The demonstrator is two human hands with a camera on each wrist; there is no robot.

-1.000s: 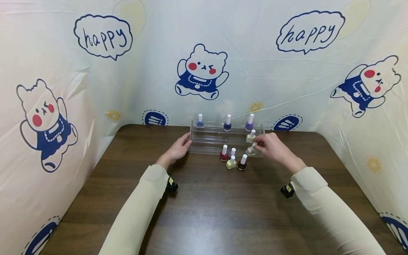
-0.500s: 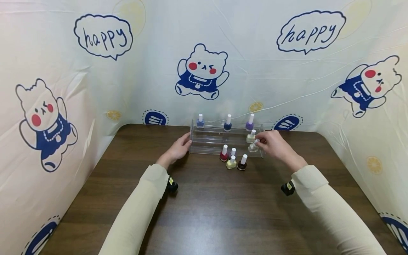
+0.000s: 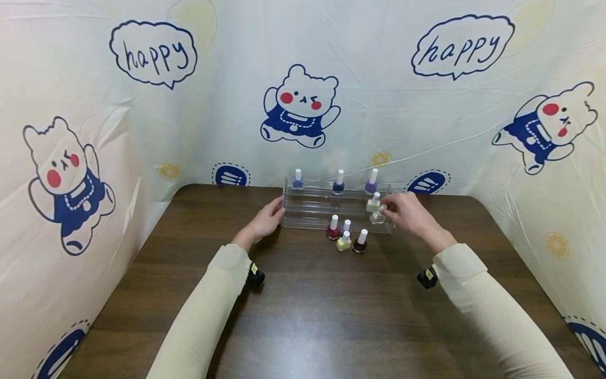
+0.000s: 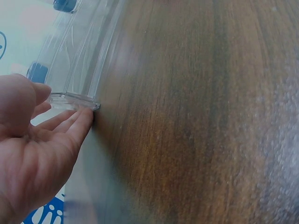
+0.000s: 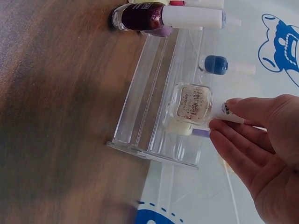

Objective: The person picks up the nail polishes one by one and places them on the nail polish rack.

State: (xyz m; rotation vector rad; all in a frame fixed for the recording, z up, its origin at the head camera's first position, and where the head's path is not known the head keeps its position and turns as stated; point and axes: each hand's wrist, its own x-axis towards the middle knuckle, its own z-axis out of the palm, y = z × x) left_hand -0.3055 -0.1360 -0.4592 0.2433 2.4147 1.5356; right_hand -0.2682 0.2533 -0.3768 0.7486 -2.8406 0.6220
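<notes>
My right hand [image 3: 411, 215] pinches the white cap of a clear, glitter-flecked nail polish bottle [image 5: 194, 103] between thumb and fingers. The bottle hangs tilted over the front right part of a clear tiered acrylic rack [image 3: 322, 207]. Just behind it on the rack is a pale yellow nail polish bottle [image 3: 373, 204]. At the rack's left end, my left hand [image 3: 263, 220] rests its fairly straight fingertips [image 4: 85, 114] against the end panel, thumb apart from them. Light blue [image 3: 297, 182], dark blue [image 3: 338, 187] and purple [image 3: 371, 186] bottles stand along the top tier.
In front of the rack, red [image 3: 332, 231], pale yellow [image 3: 343, 243] and dark brownish-red [image 3: 360, 245] nail polish bottles stand close together on the brown wooden table [image 3: 303, 316]. A mauve bottle [image 3: 347, 226] is partly hidden among them. A printed curtain [image 3: 227, 105] surrounds the table.
My right hand has moved slightly right and back with the glitter bottle, bringing it closer over the rack's right end. The left hand and the other bottles have stayed put.
</notes>
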